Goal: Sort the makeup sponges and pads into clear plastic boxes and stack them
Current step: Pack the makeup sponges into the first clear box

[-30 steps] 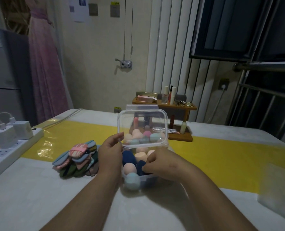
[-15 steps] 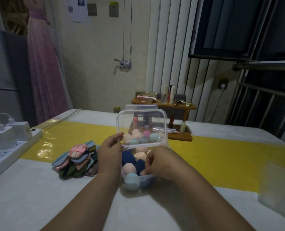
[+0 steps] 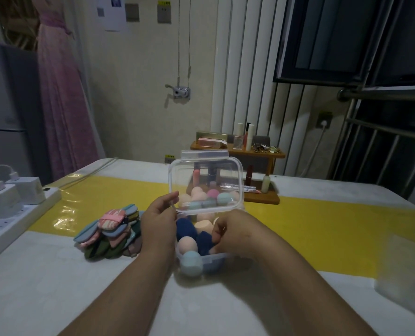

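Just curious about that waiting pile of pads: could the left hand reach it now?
Probably yes: the pile of pads lies right beside the left hand, nothing between. But that hand pinches the box lid, so it must let go first.

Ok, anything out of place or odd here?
The light blue sponge seems to bulge over the near rim of the clear box, which looks overfull; its lid, pinched by the left hand, may not close.
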### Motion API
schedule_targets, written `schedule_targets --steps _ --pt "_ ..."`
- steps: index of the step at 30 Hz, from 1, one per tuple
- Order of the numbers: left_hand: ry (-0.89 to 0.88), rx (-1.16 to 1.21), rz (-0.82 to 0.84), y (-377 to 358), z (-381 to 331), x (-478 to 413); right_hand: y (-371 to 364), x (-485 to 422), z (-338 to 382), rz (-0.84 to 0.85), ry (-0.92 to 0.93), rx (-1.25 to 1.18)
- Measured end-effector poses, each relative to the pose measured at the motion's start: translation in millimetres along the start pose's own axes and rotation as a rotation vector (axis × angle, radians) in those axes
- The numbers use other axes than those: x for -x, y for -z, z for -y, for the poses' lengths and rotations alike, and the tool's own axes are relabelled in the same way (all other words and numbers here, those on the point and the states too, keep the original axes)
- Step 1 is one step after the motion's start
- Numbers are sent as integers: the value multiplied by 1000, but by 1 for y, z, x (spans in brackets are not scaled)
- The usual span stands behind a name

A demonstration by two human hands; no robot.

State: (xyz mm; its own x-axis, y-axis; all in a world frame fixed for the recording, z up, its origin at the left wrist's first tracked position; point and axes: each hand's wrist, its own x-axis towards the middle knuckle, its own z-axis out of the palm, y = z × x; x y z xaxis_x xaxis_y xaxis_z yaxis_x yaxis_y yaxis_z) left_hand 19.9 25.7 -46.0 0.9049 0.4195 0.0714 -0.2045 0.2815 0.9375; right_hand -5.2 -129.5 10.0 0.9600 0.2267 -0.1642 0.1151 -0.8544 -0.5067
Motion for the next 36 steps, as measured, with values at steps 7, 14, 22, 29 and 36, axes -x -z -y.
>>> schedule_targets --steps 7,14,22,29,36 --pt "11 7 1 0 0 0 -5 -3 5 -35 -36 78" --pt "11 13 -3 -1 -1 0 5 12 -9 -116 129 -133" --pt "46 35 3 2 -7 1 13 9 -24 -537 281 -535" --pt "59 42 -46 6 -8 -3 11 -24 -75 -772 -16 -486" --pt "60 60 -58 7 -10 -4 -2 -31 -88 -586 -84 -317"
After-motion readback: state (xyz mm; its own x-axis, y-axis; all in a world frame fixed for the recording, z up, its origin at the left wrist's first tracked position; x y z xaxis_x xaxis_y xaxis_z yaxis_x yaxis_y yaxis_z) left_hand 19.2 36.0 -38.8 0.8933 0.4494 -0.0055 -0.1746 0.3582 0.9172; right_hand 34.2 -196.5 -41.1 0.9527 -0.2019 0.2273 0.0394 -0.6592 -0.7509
